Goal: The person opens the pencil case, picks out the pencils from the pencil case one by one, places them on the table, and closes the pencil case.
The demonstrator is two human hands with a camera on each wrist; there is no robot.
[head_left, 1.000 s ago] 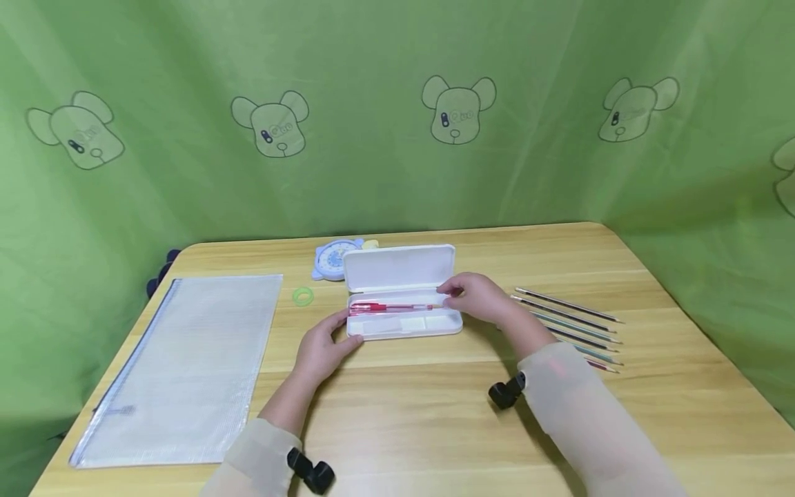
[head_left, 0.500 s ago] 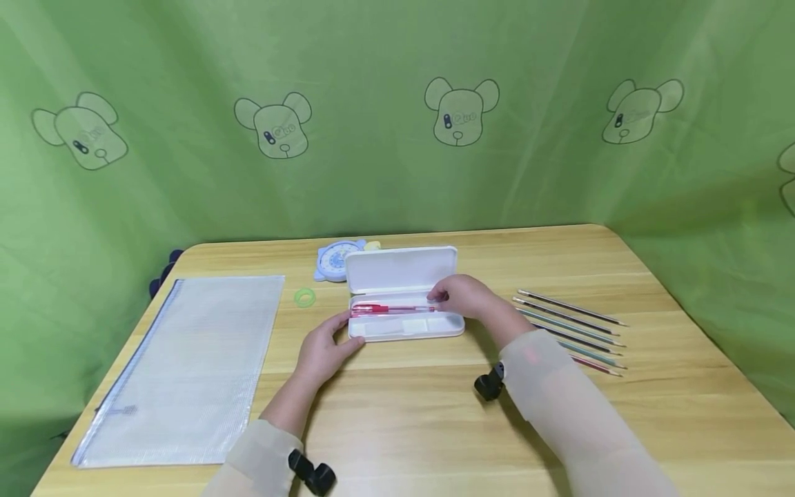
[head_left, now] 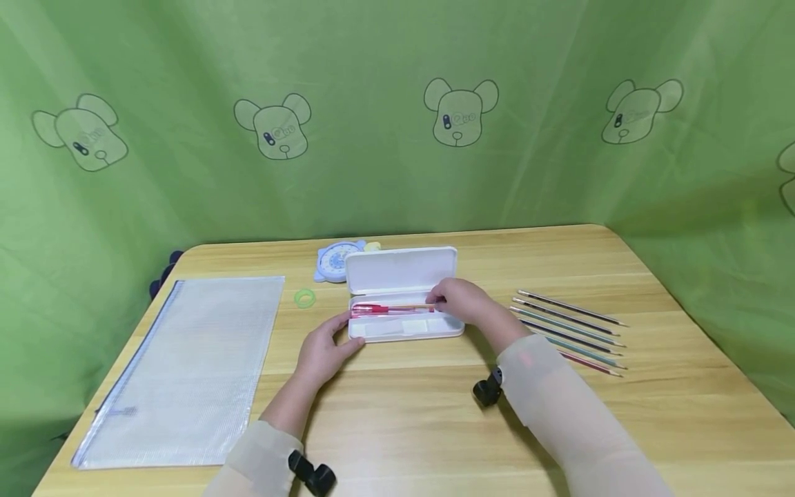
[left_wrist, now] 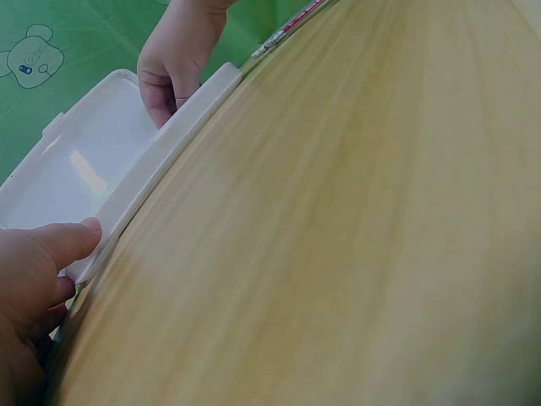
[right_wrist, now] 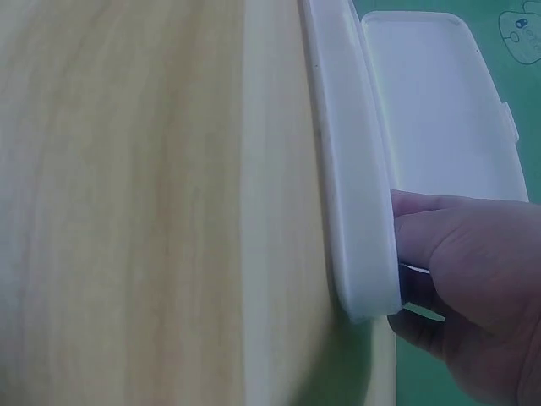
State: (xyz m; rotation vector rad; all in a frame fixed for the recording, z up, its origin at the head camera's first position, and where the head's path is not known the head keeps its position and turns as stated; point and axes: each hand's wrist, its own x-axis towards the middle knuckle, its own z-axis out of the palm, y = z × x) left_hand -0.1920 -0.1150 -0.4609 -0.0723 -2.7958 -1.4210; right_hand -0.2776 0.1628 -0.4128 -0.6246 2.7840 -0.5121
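An open white pencil case [head_left: 405,337] lies on the table, its lid [head_left: 401,270] standing up at the back. Inside it, red pens [head_left: 373,309] lie lengthwise, with a thin orange-brown shaft beside them. My left hand [head_left: 321,352] grips the case's left end, the thumb [left_wrist: 72,241] on the front wall in the left wrist view. My right hand [head_left: 462,301] reaches into the right part of the case, fingers bent down and pinching at the pens' right ends. In the right wrist view the case wall hides the fingertips of that hand [right_wrist: 473,271].
Several pencils [head_left: 571,331] lie side by side to the right of the case. On the left is a clear zip pouch [head_left: 186,366]. A green ring [head_left: 304,298] and a blue toy clock [head_left: 335,262] sit left of and behind the case. Green curtain [head_left: 373,186] surrounds the table.
My right hand has moved left and slightly down over the pens inside the case. The left hand keeps its hold on the case end.
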